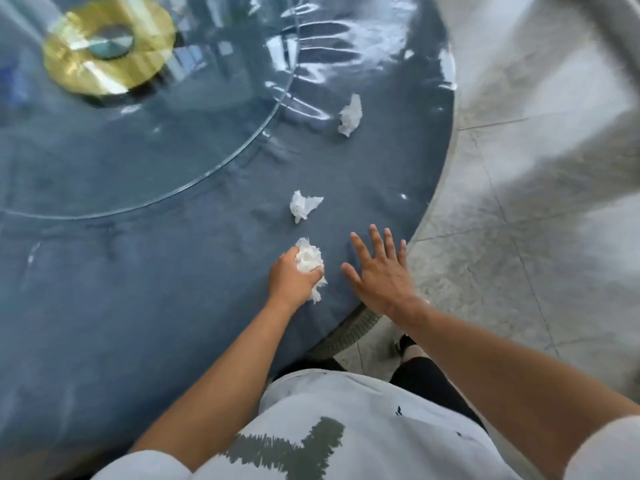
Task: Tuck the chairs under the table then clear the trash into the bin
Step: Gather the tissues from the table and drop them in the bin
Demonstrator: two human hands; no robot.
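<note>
Your left hand [289,277] grips a crumpled tissue wad [309,259] on the blue table [138,271]; your right hand [379,271] lies spread flat beside it. Two loose tissues sit at twelve [304,205] and one o'clock [350,115].

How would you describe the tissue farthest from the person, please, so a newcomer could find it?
On the round blue table, look just outside the glass turntable, toward the right rim. The crumpled white tissue lies there alone, beyond the nearer loose tissue.
</note>
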